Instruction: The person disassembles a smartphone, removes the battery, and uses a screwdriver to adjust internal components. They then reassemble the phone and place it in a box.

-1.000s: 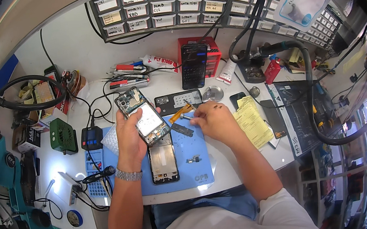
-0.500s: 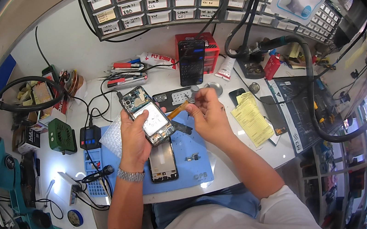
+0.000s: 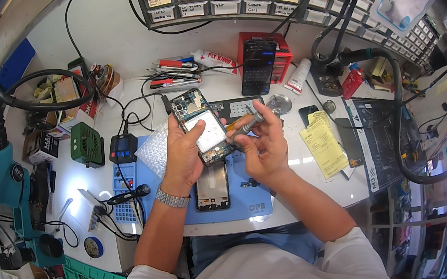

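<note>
The opened phone [image 3: 191,107] is held up above the blue mat [image 3: 233,211], its long axis running from 11 o'clock to 5 o'clock. The end with the round camera openings points to 11; the opposite end points to 5. Its bared inner side, with circuit board and white battery [image 3: 211,136], faces up toward the camera.

The left hand [image 3: 184,153] grips it from the 7 o'clock side, thumb pressed flat over the battery; most of the other fingers are hidden behind the phone. At 3 o'clock the right hand [image 3: 266,153] pinches a grey cylindrical tool [image 3: 246,125] between thumb and fingers, its axis slanting from 2 to 8, the lower end beside the phone's edge. An orange ribbon strip [image 3: 239,122] lies just behind the tool; whether the fingers pinch it too, I cannot tell.

At 6 o'clock a dark-edged phone frame [image 3: 212,189] lies on the mat, long axis nearly 12 to 6. Bubble wrap [image 3: 153,153] sits between 8 and 9. Farther out, a lit phone [image 3: 257,68] stands upright between 1 and 2, against a red drawer box [image 3: 282,63]; yellow papers [image 3: 323,146] lie between 3 and 4, and a green fan [image 3: 86,146] stands at 9.
</note>
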